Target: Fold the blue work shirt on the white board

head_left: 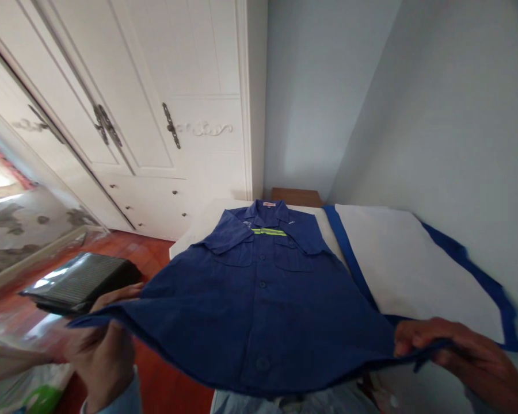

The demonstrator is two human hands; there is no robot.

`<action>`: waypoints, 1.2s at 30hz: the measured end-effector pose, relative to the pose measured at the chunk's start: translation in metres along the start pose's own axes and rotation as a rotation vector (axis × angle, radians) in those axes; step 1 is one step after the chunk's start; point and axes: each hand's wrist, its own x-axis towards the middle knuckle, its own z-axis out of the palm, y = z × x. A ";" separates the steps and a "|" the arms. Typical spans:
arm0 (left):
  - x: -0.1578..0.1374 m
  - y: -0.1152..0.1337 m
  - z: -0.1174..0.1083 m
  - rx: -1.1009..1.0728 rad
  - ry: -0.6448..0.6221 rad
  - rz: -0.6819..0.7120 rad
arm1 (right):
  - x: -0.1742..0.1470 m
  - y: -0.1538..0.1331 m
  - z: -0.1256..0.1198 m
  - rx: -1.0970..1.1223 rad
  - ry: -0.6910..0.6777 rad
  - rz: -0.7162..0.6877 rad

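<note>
A dark blue short-sleeved work shirt (285, 310) lies front up, its collar at the far end and a yellow-green reflective stripe across the chest. Its buttons run down the middle. My left hand (106, 351) pinches the left corner of the hem, fingers above and thumb below. At the right corner of the hem, my right hand (453, 348) grips the cloth the same way. Between both hands the hem is raised and sags toward me. Under the shirt's far part is a white table (190, 233), mostly covered.
On the right, a white sheet (406, 247) lies over blue cloth (440, 236) beside the wall. A white wardrobe (190, 69) stands behind on the left. On the red floor rests a dark wrapped package (86, 279). Plastic bags (30, 385) are at lower left.
</note>
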 end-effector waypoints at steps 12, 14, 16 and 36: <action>0.154 -0.023 0.168 0.049 -0.256 -0.090 | 0.241 0.059 -0.031 0.368 0.294 0.167; 0.186 -0.046 0.201 0.050 -0.354 -0.147 | 0.283 0.088 -0.030 0.373 0.309 0.184; 0.212 -0.081 0.234 0.159 -0.469 -0.227 | 0.320 0.123 -0.023 0.227 0.342 0.275; 0.215 -0.214 0.301 0.470 -0.609 -0.166 | 0.345 0.272 0.014 -0.328 0.449 0.462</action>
